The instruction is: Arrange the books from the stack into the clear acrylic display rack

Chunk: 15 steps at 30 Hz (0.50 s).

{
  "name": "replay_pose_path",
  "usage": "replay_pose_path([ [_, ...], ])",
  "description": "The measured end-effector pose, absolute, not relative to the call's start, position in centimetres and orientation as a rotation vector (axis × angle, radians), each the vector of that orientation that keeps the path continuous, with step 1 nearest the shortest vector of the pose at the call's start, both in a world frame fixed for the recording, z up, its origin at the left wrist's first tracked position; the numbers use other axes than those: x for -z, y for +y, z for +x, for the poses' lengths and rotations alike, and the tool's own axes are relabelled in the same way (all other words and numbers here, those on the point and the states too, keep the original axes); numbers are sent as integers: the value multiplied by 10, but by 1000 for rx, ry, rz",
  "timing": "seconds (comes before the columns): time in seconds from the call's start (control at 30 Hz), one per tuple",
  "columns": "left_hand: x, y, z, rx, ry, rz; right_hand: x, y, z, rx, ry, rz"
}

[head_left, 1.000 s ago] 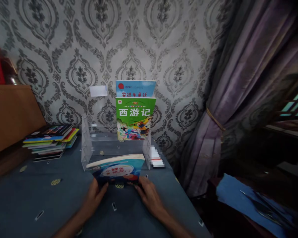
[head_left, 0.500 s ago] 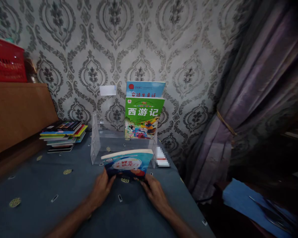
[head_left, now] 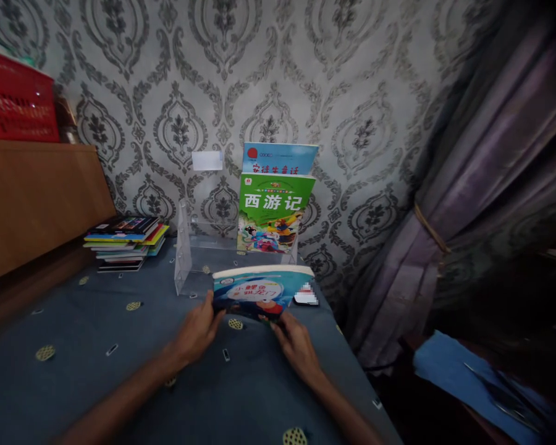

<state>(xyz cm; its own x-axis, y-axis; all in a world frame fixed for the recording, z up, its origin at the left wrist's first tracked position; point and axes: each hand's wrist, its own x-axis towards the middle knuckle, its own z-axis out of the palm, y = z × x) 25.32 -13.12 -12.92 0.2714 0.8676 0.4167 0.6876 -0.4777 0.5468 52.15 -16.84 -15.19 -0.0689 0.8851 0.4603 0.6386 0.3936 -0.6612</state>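
Observation:
Both my hands hold a blue children's book (head_left: 258, 293) by its near edge, tilted up in front of a clear acrylic rack (head_left: 185, 259). My left hand (head_left: 196, 330) grips the book's left corner. My right hand (head_left: 295, 343) grips its right corner. In the rack's right half stand a green book (head_left: 272, 213) and, behind it, a light blue book (head_left: 278, 159). The rack's left half holds nothing.
A stack of books (head_left: 125, 242) lies at the back left of the blue patterned tablecloth (head_left: 97, 371). A wooden cabinet (head_left: 32, 198) with a red box (head_left: 13, 99) stands at left. Purple curtains (head_left: 482, 185) hang right. A blue cloth (head_left: 467, 377) lies low at the right.
The blue book has moved right and slightly up with both hands still on it, now before the rack's right half. The view has shifted left.

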Motion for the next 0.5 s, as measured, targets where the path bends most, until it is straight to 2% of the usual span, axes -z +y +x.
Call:
replay_pose_path([
  [0.27,62,-128,275,-901,1443,2453,112,-162,532,-246,-1709,-1288],
  [0.5,32,-111,282,-945,1404,2568,81,-149,542,-183,-1736,-1269],
])
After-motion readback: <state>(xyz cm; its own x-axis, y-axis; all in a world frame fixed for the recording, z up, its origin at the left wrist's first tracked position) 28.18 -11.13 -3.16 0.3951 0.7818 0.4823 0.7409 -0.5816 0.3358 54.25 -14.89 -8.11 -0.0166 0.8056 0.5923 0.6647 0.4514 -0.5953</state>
